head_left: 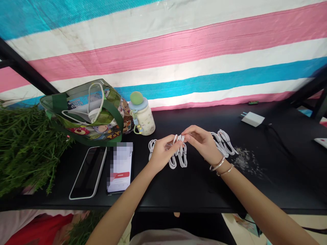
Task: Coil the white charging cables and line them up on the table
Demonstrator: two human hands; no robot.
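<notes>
Between my two hands, above the black table, is a coil of white cable [180,137]. My left hand [162,152] is closed around one side of the coil, with thumb and fingers pinching its loops. The fingertips of my right hand [203,142] pinch the coil's other side; exactly which strand they grip is hidden. Below the hands lie more bundled white cables [182,159], bound with thin dark ties. Another bundle [152,147] is partly behind my left hand, and a further pair [224,143] rests just past my right hand.
A white charger plug [252,118] and a black cord [279,139] lie on the right. Small clear scraps [246,162] are scattered nearby. Leftward are a bottle [143,117], a green bag [84,115], two phones [89,173] and leafy greens [28,146]. Striped sheeting [178,51] hangs behind.
</notes>
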